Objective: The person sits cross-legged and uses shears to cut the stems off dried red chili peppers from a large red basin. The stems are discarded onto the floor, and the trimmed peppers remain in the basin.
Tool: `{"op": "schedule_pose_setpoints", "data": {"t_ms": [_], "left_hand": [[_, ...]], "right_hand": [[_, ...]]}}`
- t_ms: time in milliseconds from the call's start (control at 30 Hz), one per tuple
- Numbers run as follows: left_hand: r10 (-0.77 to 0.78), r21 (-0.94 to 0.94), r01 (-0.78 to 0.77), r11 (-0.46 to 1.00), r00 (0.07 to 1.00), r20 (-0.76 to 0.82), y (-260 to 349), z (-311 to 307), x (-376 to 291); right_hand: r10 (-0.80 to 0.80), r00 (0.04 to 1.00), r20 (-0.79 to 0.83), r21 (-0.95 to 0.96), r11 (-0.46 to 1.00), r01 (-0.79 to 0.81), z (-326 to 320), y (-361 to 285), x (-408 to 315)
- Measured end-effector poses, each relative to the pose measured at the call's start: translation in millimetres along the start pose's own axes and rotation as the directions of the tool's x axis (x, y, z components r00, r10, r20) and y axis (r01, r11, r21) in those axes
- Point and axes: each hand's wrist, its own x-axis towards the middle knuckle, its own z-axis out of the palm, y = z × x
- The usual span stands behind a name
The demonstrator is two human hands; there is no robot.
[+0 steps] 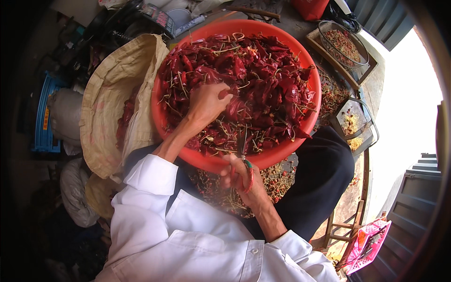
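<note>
A large red plastic basin (165,135) before me is heaped with dried red chili peppers (267,84), many with pale stems. My left hand (208,104) is over the heap, thumb and fingers pinched on a dried red pepper (232,108) that is blurred and partly hidden. At the basin's near rim my right hand (246,179) holds a pair of scissors (244,148). Their handles look red and green, and the dark blades point away from me over the peppers. An open beige woven sack (109,81) with red peppers inside stands against the basin's left side.
Cut stems (282,179) litter the floor under and right of the basin. On the right are a wire-rimmed sieve (341,47) on a wooden frame, a handled pan (356,127) with yellow seeds, and a pink plastic basket (368,246). A blue plastic crate (47,112) lies left.
</note>
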Motion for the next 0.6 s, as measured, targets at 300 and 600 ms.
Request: {"op": "schedule_pose_setpoints", "data": {"t_ms": [300, 600], "left_hand": [[0.035, -0.192, -0.033, 0.981, 0.999, 0.006, 22.8, -45.3, -67.1], [0.048, -0.184, -0.031, 0.983, 0.995, 0.086, 30.1, -60.0, -103.0]], "right_hand": [[-0.223, 0.972, -0.076, -0.477, 0.864, 0.161, 15.2, -7.0, -11.9], [-0.315, 0.948, -0.053, -0.704, 0.685, 0.188, 10.2, -6.0, -16.4]]}}
